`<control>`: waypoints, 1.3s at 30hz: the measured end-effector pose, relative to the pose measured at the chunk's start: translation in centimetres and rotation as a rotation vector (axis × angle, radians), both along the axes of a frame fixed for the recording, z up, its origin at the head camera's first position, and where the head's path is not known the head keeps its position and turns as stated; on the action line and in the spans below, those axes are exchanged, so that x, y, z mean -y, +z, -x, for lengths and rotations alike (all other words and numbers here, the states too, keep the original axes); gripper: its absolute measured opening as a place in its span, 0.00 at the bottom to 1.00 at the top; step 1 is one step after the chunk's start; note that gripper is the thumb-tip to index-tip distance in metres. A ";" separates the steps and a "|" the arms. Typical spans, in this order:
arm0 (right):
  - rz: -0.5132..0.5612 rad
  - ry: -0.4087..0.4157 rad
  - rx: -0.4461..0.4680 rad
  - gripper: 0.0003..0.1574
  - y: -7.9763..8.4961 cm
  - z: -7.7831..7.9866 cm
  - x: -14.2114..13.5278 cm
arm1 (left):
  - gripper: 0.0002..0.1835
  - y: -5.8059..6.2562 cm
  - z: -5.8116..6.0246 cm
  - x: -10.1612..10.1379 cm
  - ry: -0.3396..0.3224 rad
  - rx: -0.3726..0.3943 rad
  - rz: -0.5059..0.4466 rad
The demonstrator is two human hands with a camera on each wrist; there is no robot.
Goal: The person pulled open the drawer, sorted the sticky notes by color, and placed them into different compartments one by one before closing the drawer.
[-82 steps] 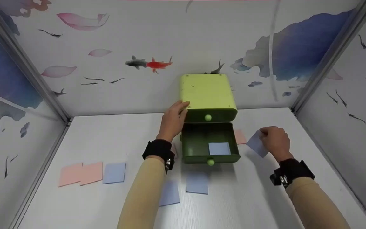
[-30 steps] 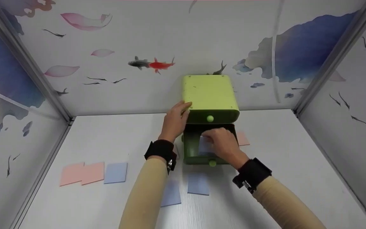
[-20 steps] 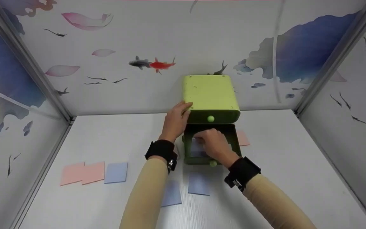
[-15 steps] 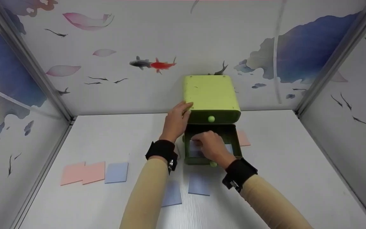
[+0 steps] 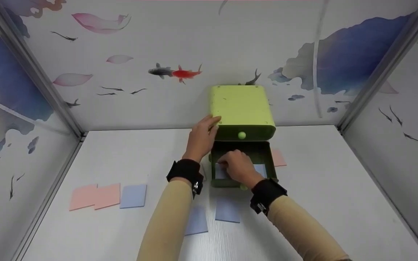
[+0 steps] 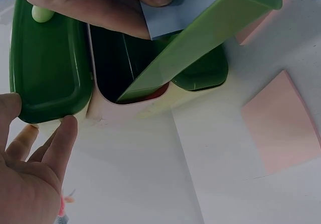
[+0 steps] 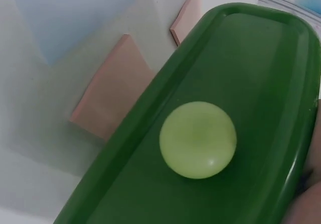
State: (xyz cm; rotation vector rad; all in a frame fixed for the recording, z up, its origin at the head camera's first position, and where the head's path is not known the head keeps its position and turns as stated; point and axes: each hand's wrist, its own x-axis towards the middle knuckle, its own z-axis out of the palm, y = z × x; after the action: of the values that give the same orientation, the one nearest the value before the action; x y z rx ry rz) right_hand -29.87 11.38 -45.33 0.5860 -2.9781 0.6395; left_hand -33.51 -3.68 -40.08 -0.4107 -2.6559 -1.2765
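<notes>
A small drawer cabinet (image 5: pixel 240 105), yellow-green on top, stands by the back wall with its lower dark green drawer (image 5: pixel 225 183) pulled out. My right hand (image 5: pixel 238 165) is inside that drawer, pinching a blue square card (image 5: pixel 221 172) low at its left side; in the left wrist view a thumb lies on the card (image 6: pixel 183 8). Another blue card (image 5: pixel 260 169) lies to the right in the drawer, partly hidden by the hand. My left hand (image 5: pixel 200 139) rests its fingertips on the cabinet's front left corner, beside the closed upper drawer (image 6: pixel 50 58). The right wrist view shows the drawer's round knob (image 7: pixel 198 139).
On the white table, two pink cards (image 5: pixel 82 197) and a blue card (image 5: pixel 133 196) lie at left. Two more blue cards (image 5: pixel 228 211) lie in front of the drawer. A pink card (image 5: pixel 278 157) is right of it. Patterned walls enclose the back and sides.
My right hand has carried the blue card from right of the cabinet into the lower drawer, then left and lower inside it. The left hand has stayed at the cabinet corner.
</notes>
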 end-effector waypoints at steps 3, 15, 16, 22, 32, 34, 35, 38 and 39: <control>-0.002 -0.015 0.001 0.16 -0.3 0.2 0.0 | 0.20 -0.1 0.1 0.0 0.003 -0.004 -0.002; -0.041 -0.079 0.064 0.12 -0.6 0.8 0.2 | 0.19 0.0 0.0 0.0 -0.007 -0.008 -0.021; -0.045 -0.078 0.070 0.12 -0.7 0.8 0.2 | 0.19 0.0 0.0 0.0 -0.007 -0.007 -0.022; -0.056 -0.085 0.092 0.12 -0.7 1.0 0.2 | 0.19 0.1 0.0 -0.1 -0.007 -0.011 -0.027; -0.047 -0.079 0.095 0.08 -0.8 1.1 0.1 | 0.19 0.1 0.0 -0.1 0.004 -0.004 -0.025; -0.047 -0.071 0.083 0.09 -0.9 1.2 0.0 | 0.19 0.1 0.1 -0.1 0.010 -0.001 -0.015; -0.045 -0.066 0.075 0.08 -0.9 1.2 0.0 | 0.19 0.1 0.1 -0.1 0.014 0.000 -0.009; -0.030 -0.048 0.058 0.09 -0.8 1.2 -0.2 | 0.19 0.0 0.2 -0.1 0.020 0.003 -0.006; -0.025 -0.042 0.053 0.10 -0.8 1.2 -0.2 | 0.19 0.0 0.2 -0.1 0.021 0.004 -0.005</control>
State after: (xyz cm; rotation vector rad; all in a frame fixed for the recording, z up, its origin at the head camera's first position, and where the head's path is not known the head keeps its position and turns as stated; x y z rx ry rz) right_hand -31.08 11.62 -46.09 0.5142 -3.0427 0.6248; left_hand -33.69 -3.62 -40.10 -0.3790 -2.6525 -1.2797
